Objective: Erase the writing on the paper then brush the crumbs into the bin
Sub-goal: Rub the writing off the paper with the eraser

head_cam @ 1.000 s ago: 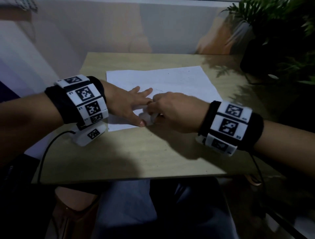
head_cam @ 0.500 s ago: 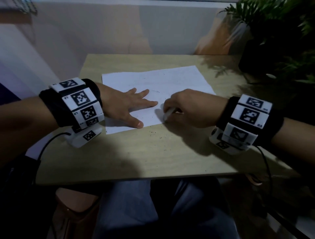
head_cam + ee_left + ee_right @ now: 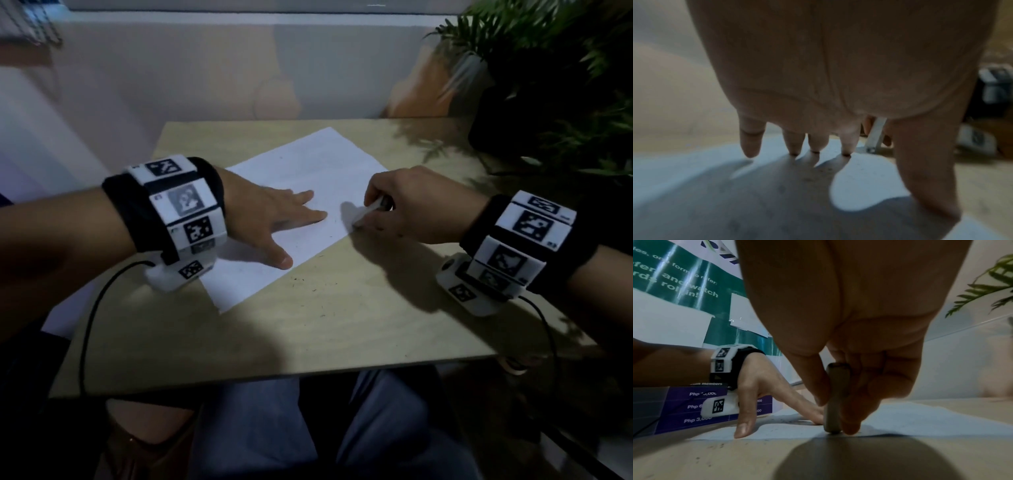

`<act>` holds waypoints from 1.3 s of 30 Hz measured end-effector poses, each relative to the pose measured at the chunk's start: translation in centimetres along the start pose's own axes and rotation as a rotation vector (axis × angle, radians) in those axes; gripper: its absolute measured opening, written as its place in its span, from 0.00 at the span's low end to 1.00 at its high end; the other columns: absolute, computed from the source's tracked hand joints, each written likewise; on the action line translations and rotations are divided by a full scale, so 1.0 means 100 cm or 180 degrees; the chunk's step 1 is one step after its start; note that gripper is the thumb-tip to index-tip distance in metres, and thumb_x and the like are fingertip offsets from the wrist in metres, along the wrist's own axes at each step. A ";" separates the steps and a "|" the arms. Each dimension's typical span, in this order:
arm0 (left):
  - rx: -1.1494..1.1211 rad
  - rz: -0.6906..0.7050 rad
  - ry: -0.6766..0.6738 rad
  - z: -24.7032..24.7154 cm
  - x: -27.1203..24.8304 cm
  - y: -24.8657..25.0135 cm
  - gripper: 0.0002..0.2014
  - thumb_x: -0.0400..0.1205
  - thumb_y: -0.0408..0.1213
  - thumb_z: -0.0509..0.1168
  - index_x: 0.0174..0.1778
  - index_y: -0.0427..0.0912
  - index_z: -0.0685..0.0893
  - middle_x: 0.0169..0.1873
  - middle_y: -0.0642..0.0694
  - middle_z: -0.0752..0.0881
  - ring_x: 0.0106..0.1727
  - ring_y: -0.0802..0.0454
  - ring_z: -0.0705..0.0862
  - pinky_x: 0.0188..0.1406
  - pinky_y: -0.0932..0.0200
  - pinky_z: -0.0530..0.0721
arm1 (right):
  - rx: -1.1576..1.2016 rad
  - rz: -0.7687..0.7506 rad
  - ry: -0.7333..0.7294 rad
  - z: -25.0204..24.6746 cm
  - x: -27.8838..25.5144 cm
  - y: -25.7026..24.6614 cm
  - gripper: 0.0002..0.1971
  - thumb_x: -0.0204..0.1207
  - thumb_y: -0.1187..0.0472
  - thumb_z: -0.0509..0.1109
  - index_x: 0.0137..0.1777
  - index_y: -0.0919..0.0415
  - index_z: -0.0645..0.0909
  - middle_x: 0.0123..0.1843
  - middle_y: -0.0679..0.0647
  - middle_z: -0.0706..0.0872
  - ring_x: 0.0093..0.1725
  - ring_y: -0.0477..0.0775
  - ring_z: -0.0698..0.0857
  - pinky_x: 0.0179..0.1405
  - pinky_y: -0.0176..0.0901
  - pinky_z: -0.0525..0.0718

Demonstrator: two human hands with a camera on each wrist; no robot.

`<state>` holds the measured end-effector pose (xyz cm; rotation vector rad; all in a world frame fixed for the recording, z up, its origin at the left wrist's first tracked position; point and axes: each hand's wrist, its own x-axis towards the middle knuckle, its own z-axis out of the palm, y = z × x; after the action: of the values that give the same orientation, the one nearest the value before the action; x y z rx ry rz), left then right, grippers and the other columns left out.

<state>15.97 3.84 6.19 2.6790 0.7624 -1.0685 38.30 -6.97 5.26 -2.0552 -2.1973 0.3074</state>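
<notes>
A white sheet of paper (image 3: 308, 178) lies turned at an angle on the wooden table (image 3: 342, 325). My left hand (image 3: 274, 219) lies flat on it with fingers spread, pressing it down; the left wrist view shows the fingertips (image 3: 793, 146) on the paper (image 3: 859, 186). My right hand (image 3: 394, 219) pinches a white eraser (image 3: 371, 208) upright, its tip on the paper's right edge. In the right wrist view the eraser (image 3: 836, 399) stands between thumb and fingers on the paper (image 3: 920, 418). Dark crumbs (image 3: 308, 284) lie scattered on the table in front of the sheet. No bin is in view.
A potted plant (image 3: 548, 85) stands on the table's far right corner. A wall runs close behind the table. Wrist-camera cables (image 3: 89, 325) hang off the near edge on both sides. My legs are under the table's front edge.
The sheet has turned counter-clockwise under my left hand. My right hand with the eraser has moved right, from beside the left thumb to the sheet's right edge.
</notes>
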 end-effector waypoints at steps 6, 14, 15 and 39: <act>0.0497 -0.0096 0.0436 -0.005 0.003 0.003 0.44 0.82 0.67 0.63 0.88 0.68 0.43 0.89 0.51 0.48 0.86 0.41 0.58 0.82 0.36 0.62 | 0.0643 -0.0171 -0.0011 -0.001 -0.004 -0.010 0.10 0.75 0.45 0.74 0.48 0.50 0.86 0.36 0.44 0.89 0.34 0.42 0.85 0.35 0.34 0.78; 0.0095 -0.0031 -0.0065 -0.008 0.008 -0.005 0.48 0.83 0.65 0.63 0.86 0.69 0.32 0.87 0.49 0.27 0.90 0.45 0.35 0.86 0.41 0.43 | -0.0186 0.0013 0.0120 -0.003 0.020 0.004 0.11 0.79 0.50 0.73 0.45 0.57 0.89 0.40 0.55 0.90 0.42 0.59 0.85 0.40 0.49 0.81; 0.0117 -0.0023 -0.0071 -0.008 0.009 -0.006 0.48 0.83 0.66 0.62 0.86 0.69 0.32 0.87 0.48 0.27 0.90 0.45 0.35 0.87 0.40 0.43 | -0.0234 -0.0031 0.0154 0.000 0.020 0.002 0.11 0.79 0.51 0.72 0.43 0.59 0.88 0.39 0.56 0.89 0.41 0.61 0.84 0.40 0.51 0.81; 0.0197 -0.0021 -0.0080 -0.008 0.010 -0.008 0.48 0.82 0.67 0.62 0.85 0.70 0.32 0.87 0.48 0.28 0.90 0.44 0.35 0.88 0.35 0.46 | -0.0282 -0.0358 0.0005 0.011 0.003 -0.014 0.17 0.80 0.50 0.68 0.36 0.61 0.80 0.30 0.55 0.80 0.34 0.61 0.76 0.35 0.52 0.77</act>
<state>16.65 5.19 6.11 2.7102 0.7460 -1.1436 36.64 -6.84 4.54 -1.9631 -2.3546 0.2006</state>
